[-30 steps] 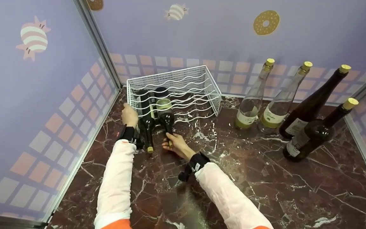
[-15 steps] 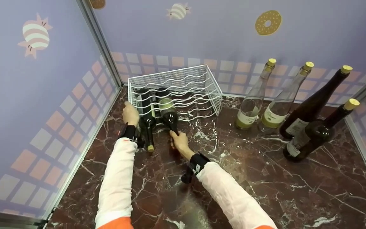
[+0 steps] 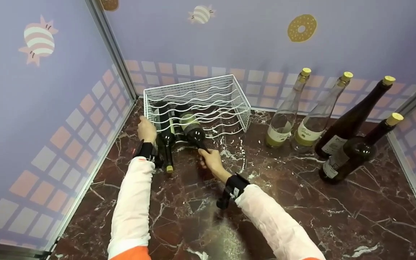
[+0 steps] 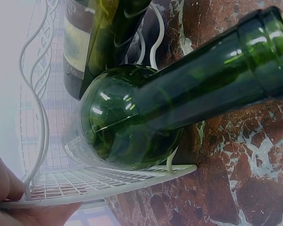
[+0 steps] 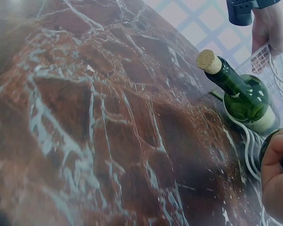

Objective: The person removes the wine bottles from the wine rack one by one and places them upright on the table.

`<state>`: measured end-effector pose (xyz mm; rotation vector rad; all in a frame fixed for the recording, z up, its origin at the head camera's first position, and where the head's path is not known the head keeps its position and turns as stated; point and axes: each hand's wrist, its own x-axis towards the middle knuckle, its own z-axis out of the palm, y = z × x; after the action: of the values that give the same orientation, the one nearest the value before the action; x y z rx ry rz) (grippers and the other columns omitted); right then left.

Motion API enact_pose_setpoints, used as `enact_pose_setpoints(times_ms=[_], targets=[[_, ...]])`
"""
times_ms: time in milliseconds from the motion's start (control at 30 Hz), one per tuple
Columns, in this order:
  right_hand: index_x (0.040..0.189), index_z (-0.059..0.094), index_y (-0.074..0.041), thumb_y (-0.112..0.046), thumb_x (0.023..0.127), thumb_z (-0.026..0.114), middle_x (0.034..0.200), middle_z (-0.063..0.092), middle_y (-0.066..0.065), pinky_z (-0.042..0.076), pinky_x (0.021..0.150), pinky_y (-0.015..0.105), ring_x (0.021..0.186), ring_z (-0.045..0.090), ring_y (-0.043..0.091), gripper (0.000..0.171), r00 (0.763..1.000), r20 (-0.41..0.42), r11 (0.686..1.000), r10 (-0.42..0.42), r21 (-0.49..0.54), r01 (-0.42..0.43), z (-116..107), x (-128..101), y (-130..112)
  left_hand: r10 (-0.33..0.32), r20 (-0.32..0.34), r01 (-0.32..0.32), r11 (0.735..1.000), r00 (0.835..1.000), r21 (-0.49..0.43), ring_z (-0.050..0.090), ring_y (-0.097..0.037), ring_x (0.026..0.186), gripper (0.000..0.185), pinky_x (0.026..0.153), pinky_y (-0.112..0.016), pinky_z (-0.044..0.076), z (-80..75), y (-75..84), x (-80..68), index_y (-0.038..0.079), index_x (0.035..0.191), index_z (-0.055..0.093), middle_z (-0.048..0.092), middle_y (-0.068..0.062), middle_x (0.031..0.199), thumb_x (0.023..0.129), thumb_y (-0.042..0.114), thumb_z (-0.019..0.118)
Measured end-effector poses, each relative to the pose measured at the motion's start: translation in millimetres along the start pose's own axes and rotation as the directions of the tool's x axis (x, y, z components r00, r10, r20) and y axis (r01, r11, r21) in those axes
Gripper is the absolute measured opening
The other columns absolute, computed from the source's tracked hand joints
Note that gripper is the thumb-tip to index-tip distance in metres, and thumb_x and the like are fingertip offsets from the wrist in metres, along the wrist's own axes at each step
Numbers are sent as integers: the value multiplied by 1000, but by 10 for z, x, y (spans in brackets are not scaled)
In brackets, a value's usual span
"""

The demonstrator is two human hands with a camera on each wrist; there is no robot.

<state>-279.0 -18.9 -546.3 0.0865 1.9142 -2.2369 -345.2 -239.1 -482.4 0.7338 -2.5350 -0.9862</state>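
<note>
Table (image 3: 302,209): dark red marble with white veins; my two sleeves reach over it toward the far left corner.
Right grip (image 3: 211,161): my right hand is clenched around the neck of the second bottle (image 3: 193,129). In the right wrist view only the curled fingers (image 5: 277,165) show at the edge, wrapped on dark glass.
Second bottle: it lies on its side with the body inside the wire rack (image 3: 242,104) and the neck pointing out toward me, a little to the right. Its label is pale.
Left grip (image 3: 146,130): my left hand rests on the near left corner of the wire rack. In the left wrist view the fingers (image 4: 4,186) touch the white frame at the bottom corner; I cannot tell if they curl round the wire.
First bottle (image 3: 167,139): dark green, lying in the rack just beside my left hand, touching the second bottle. Its corked neck (image 5: 217,70) sticks out over the table.
Wire rack: white, with wavy wires, standing in the corner close to the two walls.
Standing bottles: two clear ones (image 3: 287,115) and two dark ones (image 3: 352,119) stand upright far right, near the back wall, well apart from the rack.
</note>
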Motion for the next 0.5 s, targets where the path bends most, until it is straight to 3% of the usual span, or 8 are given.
enact_pose_setpoints(times_ms=[167, 333, 500], targets=[[75, 53, 4, -10, 86, 57, 53, 47, 5, 34, 34, 20, 37, 41, 9, 18, 999, 36, 1000, 0, -22, 1, -194, 3, -33, -7, 1, 7, 1000, 1000, -6, 53, -47, 93, 24, 75, -54, 41, -2, 29, -9, -8, 110, 43, 56, -32, 102, 89, -1, 37], [79, 53, 13, -9, 86, 56, 52, 46, 7, 33, 36, 21, 38, 40, 11, 23, 995, 100, 997, 4, -78, 3, -419, -31, -124, -6, 15, 6, 1000, 1000, -11, 53, -46, 94, 24, 77, -54, 41, 12, 24, -4, -8, 111, 42, 55, -32, 103, 89, 0, 35], [74, 57, 6, -10, 86, 58, 50, 45, 7, 33, 35, 20, 39, 40, 12, 19, 989, 149, 984, 11, -177, 16, -649, -48, -232, -13, 13, 13, 1000, 1000, -17, 52, -46, 95, 23, 77, -54, 40, 7, 9, -19, -7, 110, 41, 55, -32, 103, 89, 0, 36]])
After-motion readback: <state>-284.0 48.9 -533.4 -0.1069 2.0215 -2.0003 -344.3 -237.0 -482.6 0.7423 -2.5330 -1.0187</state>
